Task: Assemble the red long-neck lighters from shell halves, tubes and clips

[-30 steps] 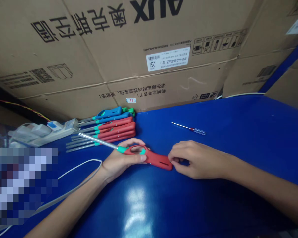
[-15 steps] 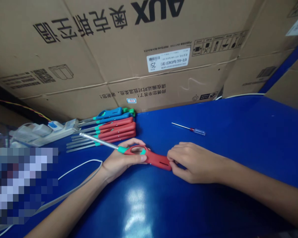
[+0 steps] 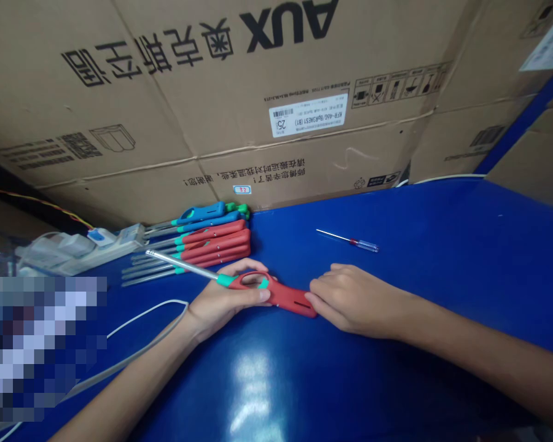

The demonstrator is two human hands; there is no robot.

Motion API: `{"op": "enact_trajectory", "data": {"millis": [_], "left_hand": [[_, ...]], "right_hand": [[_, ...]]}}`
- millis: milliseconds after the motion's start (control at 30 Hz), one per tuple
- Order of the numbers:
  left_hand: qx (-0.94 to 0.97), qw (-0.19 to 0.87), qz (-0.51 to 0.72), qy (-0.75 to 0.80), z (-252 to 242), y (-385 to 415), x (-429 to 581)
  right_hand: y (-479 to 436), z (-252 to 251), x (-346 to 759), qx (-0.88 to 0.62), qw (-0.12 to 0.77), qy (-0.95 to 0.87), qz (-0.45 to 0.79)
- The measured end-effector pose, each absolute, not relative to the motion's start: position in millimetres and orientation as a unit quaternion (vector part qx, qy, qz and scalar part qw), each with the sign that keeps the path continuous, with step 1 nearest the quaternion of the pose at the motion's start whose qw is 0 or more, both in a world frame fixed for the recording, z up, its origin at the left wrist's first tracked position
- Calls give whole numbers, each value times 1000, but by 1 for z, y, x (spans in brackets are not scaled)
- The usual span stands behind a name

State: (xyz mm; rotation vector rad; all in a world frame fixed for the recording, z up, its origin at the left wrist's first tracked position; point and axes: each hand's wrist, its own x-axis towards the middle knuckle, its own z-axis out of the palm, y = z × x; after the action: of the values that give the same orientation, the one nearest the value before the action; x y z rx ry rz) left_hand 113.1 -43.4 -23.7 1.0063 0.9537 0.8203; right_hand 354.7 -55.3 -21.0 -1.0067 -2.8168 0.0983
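A red long-nosed lighter [image 3: 291, 298] with a green trigger and collar and a metal barrel is held above the blue tabletop, its barrel pointing left. My left hand [image 3: 228, 301] grips it around the trigger loop, thumb on the near side of the handle. At the handle's butt end, my right hand [image 3: 345, 298] is closed, thumb and curled fingers pressed against that end. Whether anything small sits between those fingertips is hidden. Behind my left hand lies a row of several similar lighters [image 3: 221, 244], red in front and blue and green behind.
A small screwdriver [image 3: 364, 245] with a clear handle lies beyond my right hand. A power strip [image 3: 115, 245] with plugs is at the left. The white cable [image 3: 142, 347] runs past my left forearm. A large cardboard box [image 3: 166, 123] stands along the back.
My right thumb has shifted up and a little left against the lighter's butt end. My left hand keeps the same grip. The whole view has moved slightly.
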Motion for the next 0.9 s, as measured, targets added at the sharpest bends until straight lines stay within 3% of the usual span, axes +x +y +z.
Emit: {"op": "enact_trajectory", "data": {"millis": [233,433,900], "left_hand": [[450,696,368,421,-23,-44,113],[452,695,364,424,-23,-43,114],[450,693,366,428,-24,-44,113]], "right_hand": [[-54,-3,367,-348,113,-915,171],[-52,-10,363,-309,102,-928,179],[-64,-20,349,-333,49,-941,-30]]}}
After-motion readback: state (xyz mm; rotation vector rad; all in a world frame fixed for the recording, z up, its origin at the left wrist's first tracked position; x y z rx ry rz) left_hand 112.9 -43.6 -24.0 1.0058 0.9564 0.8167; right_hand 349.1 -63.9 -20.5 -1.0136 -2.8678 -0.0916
